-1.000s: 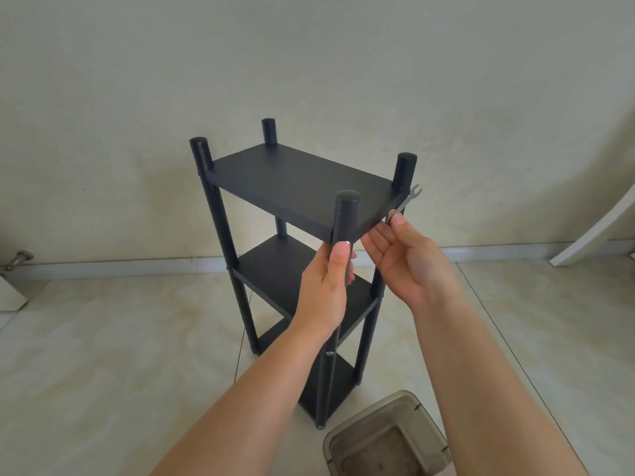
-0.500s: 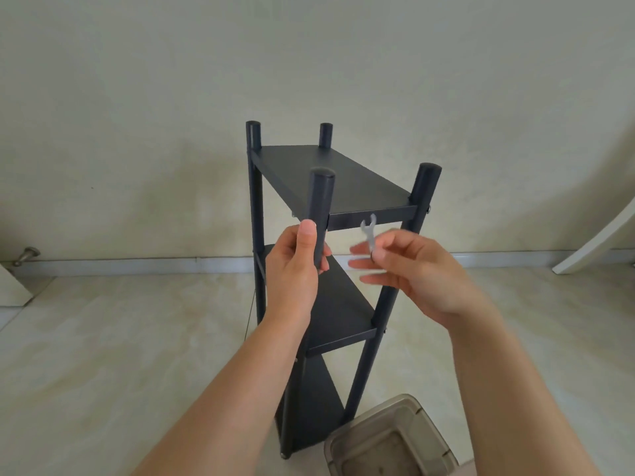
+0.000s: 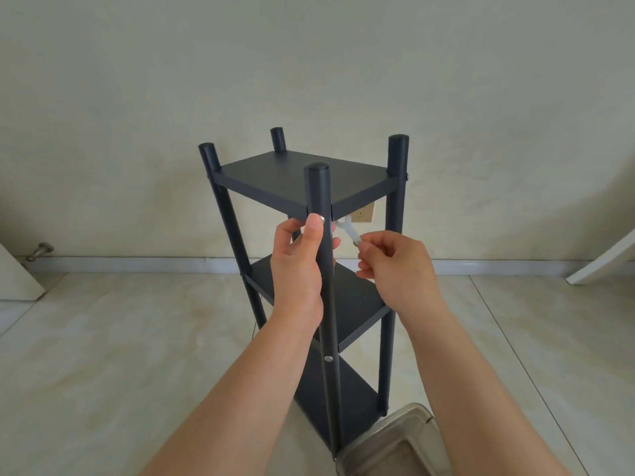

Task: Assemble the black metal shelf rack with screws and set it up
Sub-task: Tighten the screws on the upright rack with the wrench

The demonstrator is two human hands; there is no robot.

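The black metal shelf rack [image 3: 302,182] stands upright on the floor, three shelves between four round posts. My left hand [image 3: 299,266] grips the near post just under the top shelf, thumb beside a silver screw head [image 3: 322,219]. My right hand [image 3: 395,266] pinches a small silver flat wrench [image 3: 347,230], whose open end sits at the right side of that same post by the top shelf's corner. A second screw head [image 3: 329,358] shows lower on the near post, and one more [image 3: 407,177] on the right post.
A translucent grey plastic container [image 3: 388,441] sits on the tiled floor right in front of the rack's base. A wall with a white baseboard lies behind, with a power outlet [image 3: 362,216]. A white slanted board [image 3: 604,259] is at right, a door stop [image 3: 39,252] at left.
The rack has been turned, so another corner post faces me. My left hand kept hold of a post. My right hand brought the wrench up to the near post's top joint.
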